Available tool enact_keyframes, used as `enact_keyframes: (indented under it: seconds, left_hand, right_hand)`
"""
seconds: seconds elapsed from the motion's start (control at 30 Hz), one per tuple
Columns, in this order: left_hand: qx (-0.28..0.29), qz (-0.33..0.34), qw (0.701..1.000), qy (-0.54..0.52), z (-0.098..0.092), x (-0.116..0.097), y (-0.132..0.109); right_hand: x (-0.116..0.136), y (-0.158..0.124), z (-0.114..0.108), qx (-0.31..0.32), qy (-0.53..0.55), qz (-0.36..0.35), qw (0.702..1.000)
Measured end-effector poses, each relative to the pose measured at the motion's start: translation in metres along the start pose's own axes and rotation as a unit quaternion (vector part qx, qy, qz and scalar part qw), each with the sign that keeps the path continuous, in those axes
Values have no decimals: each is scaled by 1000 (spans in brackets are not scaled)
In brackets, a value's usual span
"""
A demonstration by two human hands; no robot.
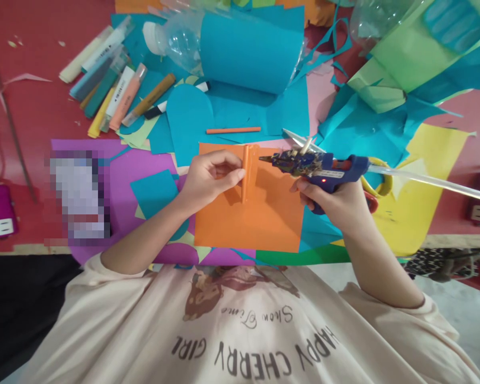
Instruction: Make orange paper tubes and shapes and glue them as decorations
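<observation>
Head view: I see the left hand (213, 176) pinching the orange roll (245, 176) at its fingertips' 3 o'clock, long axis 12-to-6. Right hand (338, 201), farther off, wraps the glue gun (322, 166); nozzle (266, 159) points 9 o'clock, apart from the roll.

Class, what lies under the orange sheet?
Under the orange sheet, blue paper peeks out at the lower right, purple paper at the bottom edge; whatever lies beneath its middle is covered.

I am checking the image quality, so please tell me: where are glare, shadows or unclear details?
All in the head view: glints on the clear plastic bottle; soft shadows on the orange paper sheet; heavy pixelation over a rectangular object at left, hiding its details.
</observation>
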State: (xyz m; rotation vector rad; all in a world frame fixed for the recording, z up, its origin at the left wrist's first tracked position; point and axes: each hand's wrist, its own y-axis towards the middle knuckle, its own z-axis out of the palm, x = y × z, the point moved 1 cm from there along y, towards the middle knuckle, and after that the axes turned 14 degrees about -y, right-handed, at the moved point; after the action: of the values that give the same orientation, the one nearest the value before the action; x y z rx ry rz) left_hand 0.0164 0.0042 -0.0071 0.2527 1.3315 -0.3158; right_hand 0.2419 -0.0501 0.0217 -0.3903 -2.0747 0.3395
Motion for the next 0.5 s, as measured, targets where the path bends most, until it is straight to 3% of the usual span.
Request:
enact_keyframes:
  seconds: [0.13, 0.23, 0.3, 0.37, 0.5]
  left_hand:
    - [-48, 10, 998, -25, -1, 1, 1]
    - [-57, -2, 998, -28, -1, 1, 0]
    - [-56, -7, 998, -28, -1, 1, 0]
    - [-56, -6, 998, -26, -1, 1, 0]
    - [-59, -2, 998, -23, -1, 1, 0]
  right_hand:
    - [-11, -10, -5, 52, 49, 17, 997]
    - [-21, -17, -16, 29, 117, 46, 992]
    - [-28, -17, -28, -32, 127, 69, 989]
    - [-35, -13, -44, -134, 128, 73, 980]
    - [-49, 3, -78, -302, 73, 25, 950]
